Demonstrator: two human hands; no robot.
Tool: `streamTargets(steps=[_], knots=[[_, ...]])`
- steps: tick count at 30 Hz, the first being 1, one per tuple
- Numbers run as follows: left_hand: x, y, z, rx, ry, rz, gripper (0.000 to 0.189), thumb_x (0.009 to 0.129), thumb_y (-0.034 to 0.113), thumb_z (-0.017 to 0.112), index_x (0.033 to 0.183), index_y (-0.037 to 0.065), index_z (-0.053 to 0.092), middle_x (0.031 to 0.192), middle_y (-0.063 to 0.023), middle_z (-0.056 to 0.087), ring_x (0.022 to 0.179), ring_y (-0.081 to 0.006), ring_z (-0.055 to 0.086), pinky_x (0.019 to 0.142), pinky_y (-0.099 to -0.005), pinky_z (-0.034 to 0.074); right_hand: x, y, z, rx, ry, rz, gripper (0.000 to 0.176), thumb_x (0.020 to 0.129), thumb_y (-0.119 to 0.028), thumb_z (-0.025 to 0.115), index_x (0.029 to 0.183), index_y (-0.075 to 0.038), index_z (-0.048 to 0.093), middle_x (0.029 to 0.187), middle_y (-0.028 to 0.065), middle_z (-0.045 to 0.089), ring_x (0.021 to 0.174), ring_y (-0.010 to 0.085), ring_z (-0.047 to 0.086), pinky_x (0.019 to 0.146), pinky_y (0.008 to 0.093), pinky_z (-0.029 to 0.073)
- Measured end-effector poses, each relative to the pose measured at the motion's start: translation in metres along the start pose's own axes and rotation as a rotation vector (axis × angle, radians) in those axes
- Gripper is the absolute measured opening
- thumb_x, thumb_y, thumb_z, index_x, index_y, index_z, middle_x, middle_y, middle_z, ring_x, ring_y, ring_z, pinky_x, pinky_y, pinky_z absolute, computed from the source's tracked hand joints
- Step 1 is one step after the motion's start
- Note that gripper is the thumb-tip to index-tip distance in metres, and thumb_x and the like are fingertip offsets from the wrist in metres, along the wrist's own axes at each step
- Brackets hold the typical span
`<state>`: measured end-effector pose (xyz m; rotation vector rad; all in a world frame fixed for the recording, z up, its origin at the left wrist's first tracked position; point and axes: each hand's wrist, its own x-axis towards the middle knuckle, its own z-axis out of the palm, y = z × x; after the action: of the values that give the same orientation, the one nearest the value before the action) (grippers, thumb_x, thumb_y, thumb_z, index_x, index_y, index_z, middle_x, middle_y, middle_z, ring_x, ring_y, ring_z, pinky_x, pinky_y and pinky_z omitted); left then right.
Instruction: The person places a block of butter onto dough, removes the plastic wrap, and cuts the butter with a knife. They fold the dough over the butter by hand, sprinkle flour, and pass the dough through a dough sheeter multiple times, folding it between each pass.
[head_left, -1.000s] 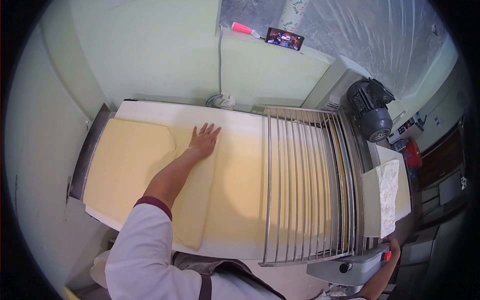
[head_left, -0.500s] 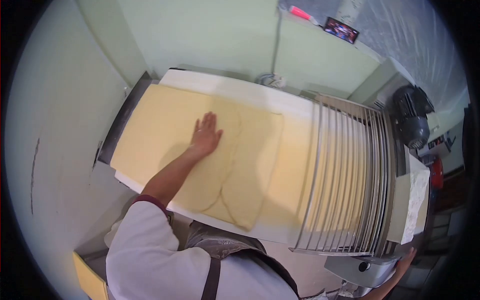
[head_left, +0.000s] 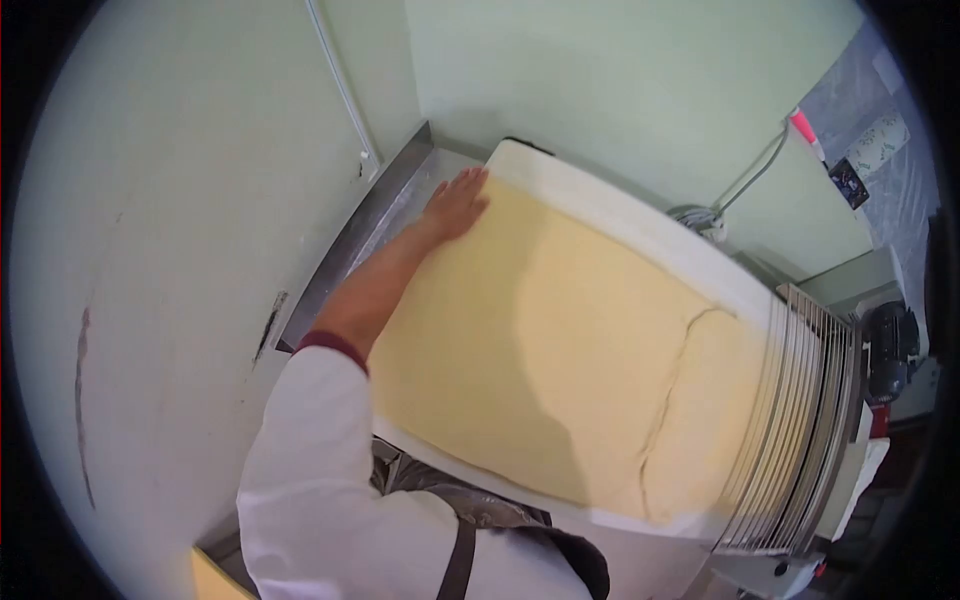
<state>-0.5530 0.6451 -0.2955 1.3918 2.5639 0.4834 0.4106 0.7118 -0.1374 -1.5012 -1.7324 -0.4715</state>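
Observation:
A wide sheet of pale yellow dough [head_left: 540, 340] lies on the white belt [head_left: 590, 190] of a dough sheeter, with a crooked seam running across it near the right part. My left hand [head_left: 458, 205] rests at the dough's far left corner, palm down with fingers extended. It holds nothing. The dough's right part runs under the metal bar guard [head_left: 790, 420], and the rollers beyond are hidden. My right hand is out of view.
A metal tray [head_left: 375, 235] with a raised edge sits at the belt's left end, against the wall. A dark motor [head_left: 890, 350] stands at the far right. On a ledge at the upper right are a phone [head_left: 848, 183] and a pink-handled tool [head_left: 803, 125].
The view has turned left. The dough has travelled right, its seam now closer to the bar guard. My left hand has gone from mid-sheet to the left edge; my right hand has left view.

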Motion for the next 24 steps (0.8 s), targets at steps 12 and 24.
streamTargets(steps=[12,24], knots=[[-0.201,-0.071,0.022,-1.316,-0.236,-0.622,0.034,0.099,0.031,0.05,0.105,0.001,0.063,0.093,-0.0062,0.066,0.083,-0.0137,0.063,0.071,-0.0316,0.052,-0.166,-0.495,0.159,0.826,-0.783,0.222,0.069,0.093,-0.031,0.051,0.145,0.005,0.024,0.152,0.0241,0.024,0.142,0.0373,0.02,0.117,0.0439,0.014],[-0.292,-0.073,-0.071,-1.392,-0.697,-0.664,0.042,0.093,0.031,0.06,0.121,0.0,0.055,0.111,-0.0098,0.064,0.098,-0.0209,0.064,0.086,-0.0353,0.053,-0.266,-0.699,0.098,0.785,-0.881,-0.636,0.048,0.078,-0.013,0.06,0.124,0.001,0.051,0.122,0.0216,0.055,0.111,0.031,0.058,0.09,0.0427,0.047]])
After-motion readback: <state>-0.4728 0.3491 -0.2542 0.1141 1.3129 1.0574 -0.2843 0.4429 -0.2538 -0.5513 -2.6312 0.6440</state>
